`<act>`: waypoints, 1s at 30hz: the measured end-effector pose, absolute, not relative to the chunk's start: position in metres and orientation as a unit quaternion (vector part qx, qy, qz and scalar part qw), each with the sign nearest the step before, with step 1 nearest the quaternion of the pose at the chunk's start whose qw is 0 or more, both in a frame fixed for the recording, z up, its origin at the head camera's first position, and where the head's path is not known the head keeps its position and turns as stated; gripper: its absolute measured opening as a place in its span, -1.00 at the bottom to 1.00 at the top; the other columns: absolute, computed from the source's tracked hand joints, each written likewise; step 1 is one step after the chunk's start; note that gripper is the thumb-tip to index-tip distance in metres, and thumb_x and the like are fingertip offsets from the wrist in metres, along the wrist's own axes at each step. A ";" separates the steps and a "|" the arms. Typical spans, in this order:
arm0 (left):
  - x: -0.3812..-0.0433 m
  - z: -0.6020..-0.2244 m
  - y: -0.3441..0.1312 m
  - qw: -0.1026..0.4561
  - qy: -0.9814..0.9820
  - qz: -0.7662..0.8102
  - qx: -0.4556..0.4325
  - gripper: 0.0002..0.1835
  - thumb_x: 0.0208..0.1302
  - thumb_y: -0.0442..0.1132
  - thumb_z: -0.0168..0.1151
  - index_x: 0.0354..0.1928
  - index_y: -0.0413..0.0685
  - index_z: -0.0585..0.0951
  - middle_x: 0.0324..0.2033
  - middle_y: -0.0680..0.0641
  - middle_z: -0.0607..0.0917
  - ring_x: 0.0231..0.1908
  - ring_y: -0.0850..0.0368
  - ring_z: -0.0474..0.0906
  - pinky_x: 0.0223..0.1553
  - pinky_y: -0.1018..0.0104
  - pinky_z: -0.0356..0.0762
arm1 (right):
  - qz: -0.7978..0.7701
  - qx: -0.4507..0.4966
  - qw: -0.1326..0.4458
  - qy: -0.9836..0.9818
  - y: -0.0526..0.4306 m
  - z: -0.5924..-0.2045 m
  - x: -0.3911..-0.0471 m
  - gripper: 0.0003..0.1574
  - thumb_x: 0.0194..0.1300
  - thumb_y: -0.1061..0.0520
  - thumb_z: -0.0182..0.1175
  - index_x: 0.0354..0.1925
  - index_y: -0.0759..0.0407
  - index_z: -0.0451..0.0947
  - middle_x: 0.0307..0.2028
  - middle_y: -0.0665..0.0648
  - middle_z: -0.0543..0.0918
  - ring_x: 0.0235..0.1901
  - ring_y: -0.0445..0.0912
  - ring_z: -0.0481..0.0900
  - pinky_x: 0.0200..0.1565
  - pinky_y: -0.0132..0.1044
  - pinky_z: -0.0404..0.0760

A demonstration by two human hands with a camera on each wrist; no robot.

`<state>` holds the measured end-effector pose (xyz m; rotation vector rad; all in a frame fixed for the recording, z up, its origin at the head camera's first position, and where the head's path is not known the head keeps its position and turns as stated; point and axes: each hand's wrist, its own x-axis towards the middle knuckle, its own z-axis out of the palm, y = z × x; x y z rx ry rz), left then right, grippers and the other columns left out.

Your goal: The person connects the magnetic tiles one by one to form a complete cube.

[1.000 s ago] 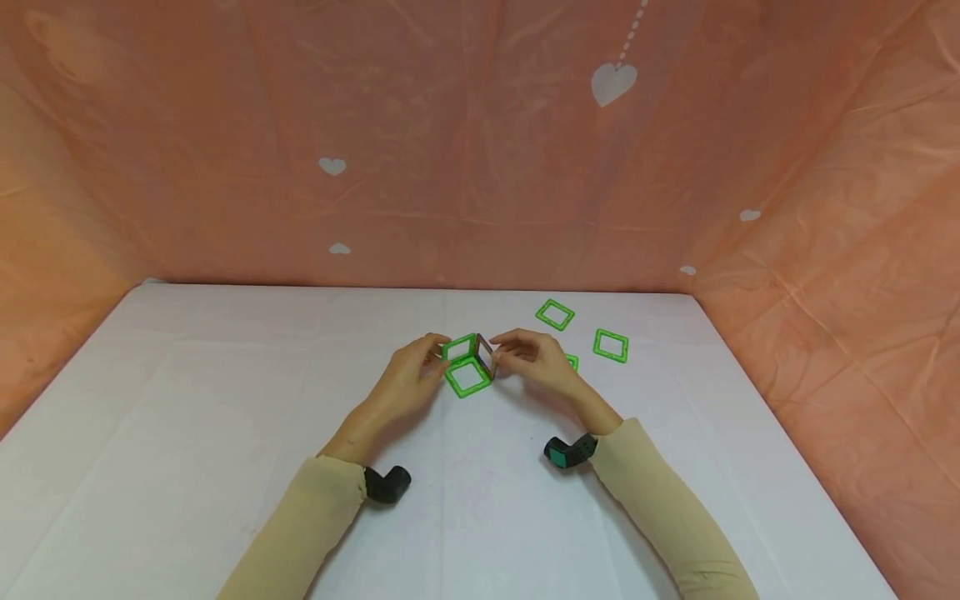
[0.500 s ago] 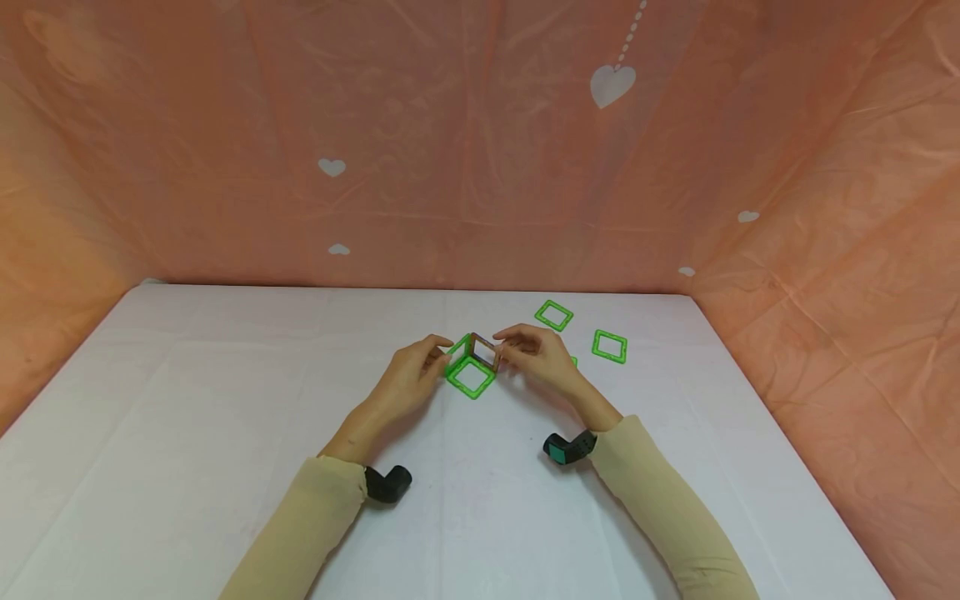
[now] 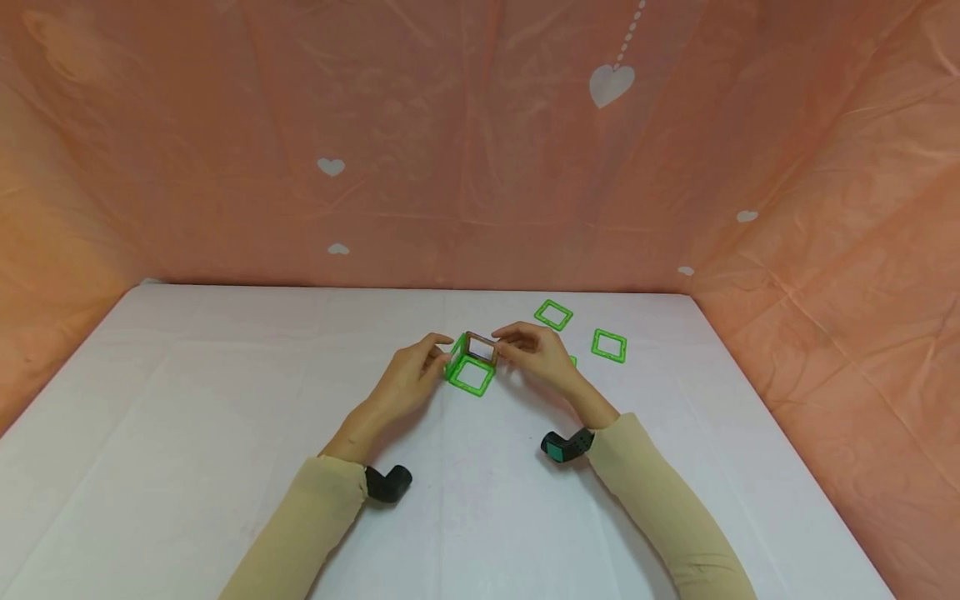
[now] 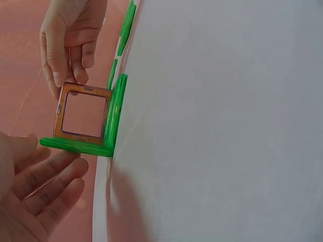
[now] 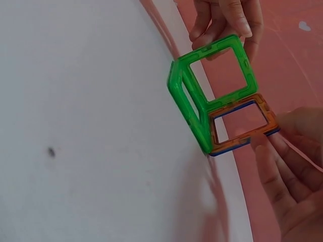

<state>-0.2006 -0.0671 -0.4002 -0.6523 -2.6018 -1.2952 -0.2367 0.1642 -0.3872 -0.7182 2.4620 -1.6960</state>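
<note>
Head view first, reading across the white worktop (image 3: 187,417): your left hand (image 3: 405,379) has its fingers relaxed, touching the outer face of the upright green square (image 5: 247,65), probably to stop it tipping outward. That square meets the base square (image 3: 465,388) along one edge, so the two form a corner at the middle of the worktop; you have the base lowest, seemingly to give the others a footing, though whether it rests flat or slightly raised you cannot tell from here. The brown square (image 4: 87,89) stands beyond, edge to edge with both green ones, and it looks as if each braces the other. Your right hand (image 3: 540,354) pinches its outer edge, likely to set its angle. Farther right, a partly hidden square (image 3: 573,361) lies behind that hand, then the far loose square (image 3: 547,323) and the rightmost square (image 3: 607,357), apart from the corner, perhaps to leave your fingers room.
</note>
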 end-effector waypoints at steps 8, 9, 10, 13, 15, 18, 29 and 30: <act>-0.202 -0.401 -0.066 0.078 -0.869 -0.435 -0.222 -0.66 0.40 -0.32 0.08 0.15 -0.33 0.44 -0.30 -0.22 0.67 -0.32 0.00 0.60 -0.23 0.14 0.56 | -0.540 -0.235 0.010 0.808 0.166 -0.398 -0.243 -0.68 0.25 0.31 0.24 -0.02 0.44 0.58 -0.13 0.41 0.67 -0.19 0.23 0.67 -0.23 -0.44 0.59; -0.202 -0.401 -0.066 0.079 -0.870 -0.432 -0.223 -0.65 0.40 -0.32 0.08 0.16 -0.33 0.44 -0.28 -0.23 0.66 -0.29 -0.02 0.60 -0.21 0.12 0.57 | -0.541 -0.238 0.009 0.807 0.166 -0.398 -0.243 -0.68 0.26 0.31 0.24 -0.02 0.44 0.58 -0.12 0.42 0.67 -0.18 0.22 0.67 -0.22 -0.44 0.60; -0.202 -0.401 -0.066 0.079 -0.871 -0.431 -0.222 -0.63 0.40 -0.32 0.07 0.18 -0.34 0.43 -0.24 -0.24 0.66 -0.26 -0.05 0.60 -0.18 0.09 0.57 | -0.541 -0.241 0.009 0.806 0.166 -0.397 -0.242 -0.67 0.26 0.31 0.23 -0.02 0.45 0.57 -0.12 0.42 0.66 -0.18 0.23 0.67 -0.21 -0.44 0.60; -0.202 -0.401 -0.066 0.078 -0.873 -0.428 -0.220 -0.58 0.41 -0.31 0.07 0.23 -0.34 0.40 -0.11 -0.29 0.62 -0.15 -0.12 0.60 -0.09 0.03 0.56 | -0.541 -0.249 0.010 0.803 0.165 -0.397 -0.242 -0.66 0.27 0.33 0.21 0.00 0.46 0.56 -0.12 0.43 0.66 -0.16 0.24 0.67 -0.18 -0.41 0.61; -0.203 -0.401 -0.066 0.078 -0.872 -0.429 -0.223 -0.55 0.41 -0.31 0.07 0.26 -0.36 0.37 -0.03 -0.32 0.59 -0.11 -0.16 0.59 -0.05 0.00 0.55 | -0.537 -0.251 0.013 0.805 0.164 -0.394 -0.240 -0.66 0.27 0.35 0.19 0.02 0.48 0.55 -0.11 0.45 0.65 -0.16 0.26 0.66 -0.18 -0.42 0.60; -0.203 -0.401 -0.067 0.076 -0.870 -0.431 -0.226 -0.52 0.40 -0.32 0.07 0.30 -0.36 0.33 0.04 -0.35 0.55 -0.05 -0.19 0.57 0.01 -0.02 0.53 | -0.526 -0.254 0.014 0.811 0.160 -0.382 -0.231 -0.63 0.26 0.41 0.16 0.04 0.53 0.51 -0.09 0.48 0.63 -0.15 0.30 0.65 -0.14 -0.33 0.62; -0.203 -0.401 -0.072 0.050 -0.880 -0.407 -0.239 -0.43 0.43 -0.23 0.04 0.40 -0.30 0.23 0.20 -0.38 0.46 0.14 -0.25 0.47 0.23 -0.11 0.33 | -0.519 -0.275 0.024 0.809 0.155 -0.371 -0.222 -0.51 0.22 0.46 0.15 0.13 0.60 0.40 0.03 0.52 0.56 -0.02 0.35 0.58 0.01 0.08 0.58; -0.204 -0.402 -0.073 0.049 -0.880 -0.407 -0.242 -0.42 0.43 -0.23 0.04 0.40 -0.28 0.22 0.20 -0.37 0.46 0.15 -0.26 0.46 0.24 -0.11 0.32 | -0.517 -0.276 0.025 0.810 0.154 -0.370 -0.222 -0.50 0.22 0.46 0.15 0.14 0.60 0.40 0.04 0.52 0.56 -0.01 0.34 0.57 0.01 0.09 0.57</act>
